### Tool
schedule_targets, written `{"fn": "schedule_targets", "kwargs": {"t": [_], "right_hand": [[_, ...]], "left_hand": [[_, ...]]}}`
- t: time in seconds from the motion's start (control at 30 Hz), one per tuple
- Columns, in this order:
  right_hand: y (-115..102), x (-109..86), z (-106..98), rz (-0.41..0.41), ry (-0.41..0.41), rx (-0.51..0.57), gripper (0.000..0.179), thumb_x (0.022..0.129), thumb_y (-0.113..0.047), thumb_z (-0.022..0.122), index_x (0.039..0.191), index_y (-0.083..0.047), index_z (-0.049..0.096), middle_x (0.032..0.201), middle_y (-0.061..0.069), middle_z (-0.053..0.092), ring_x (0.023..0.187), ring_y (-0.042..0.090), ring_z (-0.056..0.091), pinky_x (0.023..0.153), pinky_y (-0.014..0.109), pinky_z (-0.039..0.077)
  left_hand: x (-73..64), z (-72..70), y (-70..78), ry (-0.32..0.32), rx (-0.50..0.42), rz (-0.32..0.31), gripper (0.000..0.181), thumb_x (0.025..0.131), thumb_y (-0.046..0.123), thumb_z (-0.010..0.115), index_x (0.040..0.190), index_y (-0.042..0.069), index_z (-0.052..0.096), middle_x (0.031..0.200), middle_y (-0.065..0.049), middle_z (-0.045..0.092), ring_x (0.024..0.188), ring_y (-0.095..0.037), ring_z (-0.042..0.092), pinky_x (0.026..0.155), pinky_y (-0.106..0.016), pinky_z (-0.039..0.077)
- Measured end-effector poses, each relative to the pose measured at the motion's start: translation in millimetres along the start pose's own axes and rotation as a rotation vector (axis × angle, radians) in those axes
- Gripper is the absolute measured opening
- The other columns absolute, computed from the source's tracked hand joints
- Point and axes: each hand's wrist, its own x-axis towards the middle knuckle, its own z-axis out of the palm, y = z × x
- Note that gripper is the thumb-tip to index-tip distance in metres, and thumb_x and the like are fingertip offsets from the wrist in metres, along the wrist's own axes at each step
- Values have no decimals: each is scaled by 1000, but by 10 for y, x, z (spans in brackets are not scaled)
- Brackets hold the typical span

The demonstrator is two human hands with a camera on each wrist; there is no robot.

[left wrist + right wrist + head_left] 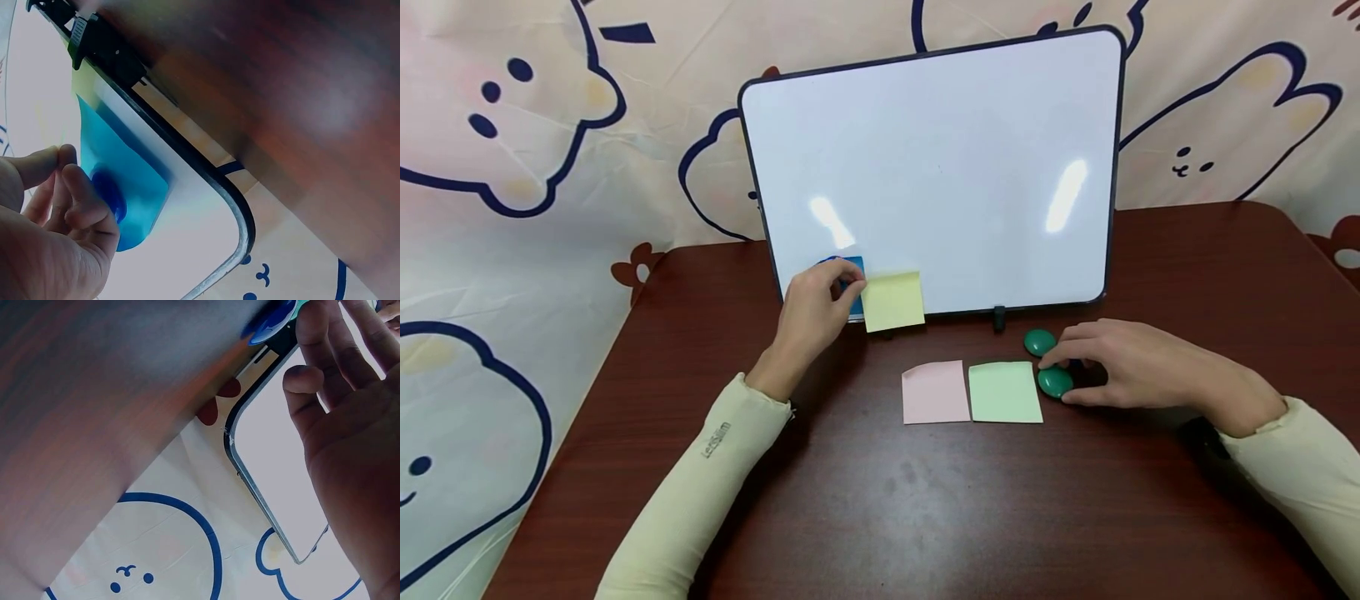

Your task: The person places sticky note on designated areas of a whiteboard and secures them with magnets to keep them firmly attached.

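In the head view my left hand [816, 304] pinches the upper left corner of a yellow sticky note [893, 302]. The note lies against the whiteboard [940, 175], its bottom hanging over the lower frame. Just beside it, partly behind that hand, a blue sticky note [140, 181] is on the board with a round blue magnet [109, 194] on it. Low at the right, my right hand [1123, 367] has its thumb and fingers around a round green magnet [1055, 382] on the table. A second green magnet [1039, 342] lies just behind it. Something dark blue shows under the hand.
A pink sticky note [936, 393] and a pale green one [1006, 392] lie side by side on the dark brown table [910, 517]. The whiteboard stands upright on small black feet [998, 318]. Behind it hangs a cartoon-patterned cloth [647, 150].
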Motion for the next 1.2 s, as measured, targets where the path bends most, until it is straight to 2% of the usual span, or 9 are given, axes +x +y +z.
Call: {"fn": "schedule_targets", "kwargs": {"t": [0.83,1.2], "right_hand": [[26,5,11,-16,28,-23,39,80,-37,83,117,-38,68,107,-19,63,94,3,58,81,35,56],[57,-1,23,-7,38,-30,40,78,-37,84,115,-35,70,109,-18,64,94,4,60,81,36,56]], "left_hand": [[165,113,50,104,9,-13,11,94,16,70,99,7,73,93,-9,73,66,-20,54,60,-30,43],[234,161,81,144,75,-48,11,92,17,72,96,8,76,93,-8,76,69,-20,63,63,-33,51]]}}
